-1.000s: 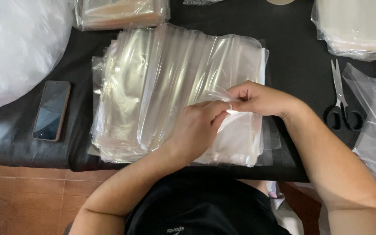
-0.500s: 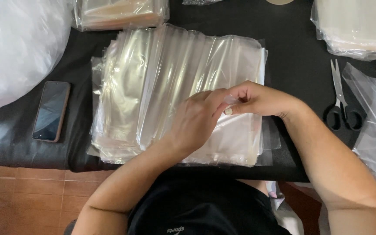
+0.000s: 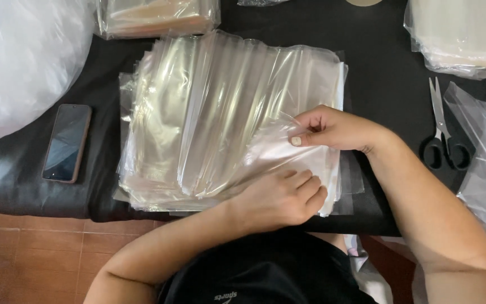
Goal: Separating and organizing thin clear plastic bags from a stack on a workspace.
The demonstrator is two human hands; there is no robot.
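Observation:
A fanned stack of clear plastic bags lies on the black table in front of me. My right hand pinches the lifted upper edge of the top bag near the stack's right side. My left hand lies at the stack's near right corner, fingers curled over the bags' lower edge and pressing them down.
A dark phone lies at the left of the stack. Black-handled scissors lie at the right. Wrapped bundles of bags sit at the top left and top right. Loose plastic sheeting bulges at the far left.
My left hand has let go of the bag edge beside my right hand and dropped down to the stack's near right corner. The right hand keeps its pinch.

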